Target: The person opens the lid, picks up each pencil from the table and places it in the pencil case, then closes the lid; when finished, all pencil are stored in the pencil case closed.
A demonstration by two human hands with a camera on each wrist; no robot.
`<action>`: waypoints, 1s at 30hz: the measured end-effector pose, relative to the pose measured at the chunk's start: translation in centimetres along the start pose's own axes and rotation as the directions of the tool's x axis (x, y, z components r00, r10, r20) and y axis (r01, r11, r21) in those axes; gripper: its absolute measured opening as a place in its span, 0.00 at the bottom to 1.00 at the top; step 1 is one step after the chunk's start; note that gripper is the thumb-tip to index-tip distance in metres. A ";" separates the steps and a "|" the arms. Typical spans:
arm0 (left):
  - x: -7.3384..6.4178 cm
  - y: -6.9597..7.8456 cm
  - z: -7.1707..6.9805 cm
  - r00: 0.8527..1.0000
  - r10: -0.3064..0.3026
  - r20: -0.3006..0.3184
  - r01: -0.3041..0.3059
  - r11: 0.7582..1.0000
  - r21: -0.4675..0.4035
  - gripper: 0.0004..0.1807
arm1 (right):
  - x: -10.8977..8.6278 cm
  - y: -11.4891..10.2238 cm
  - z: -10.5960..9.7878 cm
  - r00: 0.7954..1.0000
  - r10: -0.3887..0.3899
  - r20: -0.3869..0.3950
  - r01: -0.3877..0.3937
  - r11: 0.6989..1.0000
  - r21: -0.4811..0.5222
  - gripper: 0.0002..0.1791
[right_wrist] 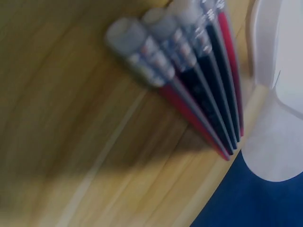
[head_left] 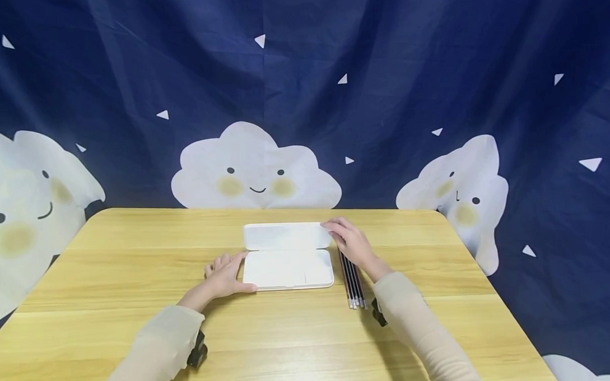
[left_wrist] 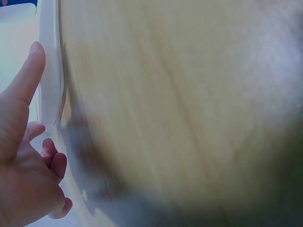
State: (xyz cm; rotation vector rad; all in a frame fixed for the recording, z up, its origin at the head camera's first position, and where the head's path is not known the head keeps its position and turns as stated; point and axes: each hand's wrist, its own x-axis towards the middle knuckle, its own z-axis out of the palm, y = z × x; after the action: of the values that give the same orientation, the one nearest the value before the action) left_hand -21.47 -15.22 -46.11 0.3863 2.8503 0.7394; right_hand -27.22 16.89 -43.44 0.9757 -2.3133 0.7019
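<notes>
1. A white, rectangular, plastic-looking case [head_left: 274,269] is laid flat on the yellow wood-grain table [head_left: 111,264], with its matching white lid [head_left: 283,236] folded out towards the far side, so that the interior is exposed.
2. The case's left end is gripped by the left hand [head_left: 224,278], with the thumb set at the near corner and the forefinger at the far one, presumably for steadiness.
3. The lid's far right corner is pinched by the right hand [head_left: 354,243], apparently to control its angle; the thumb's exact contact cannot be told.
4. Slim black and red pencils [head_left: 353,281] are laid side by side just right of the case, eraser ends nearest, probably for easy reach.
</notes>
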 end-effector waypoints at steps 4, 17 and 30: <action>0.0 0.0 0.0 1.000 -0.004 0.005 0.004 1.000 -0.004 0.53 | -0.4 0.3 -0.3 0.962 0.175 0.210 -0.179 0.984 0.002 0.29; -0.1 -0.1 -0.2 1.000 0.023 -0.001 -0.023 0.999 0.022 0.51 | 0.0 1.3 0.4 0.755 0.359 0.549 -0.458 0.888 0.050 0.53; -0.2 -0.1 -0.2 0.999 0.034 -0.005 -0.034 0.999 0.012 0.51 | 0.8 0.8 1.1 0.675 0.457 0.579 -0.490 0.865 -0.112 0.51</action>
State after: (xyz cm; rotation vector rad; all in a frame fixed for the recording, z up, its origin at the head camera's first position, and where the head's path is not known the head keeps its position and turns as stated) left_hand -21.35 -15.43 -45.95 0.4366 2.8611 0.7319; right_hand -28.55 16.28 -43.88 0.6576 -3.1932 0.7279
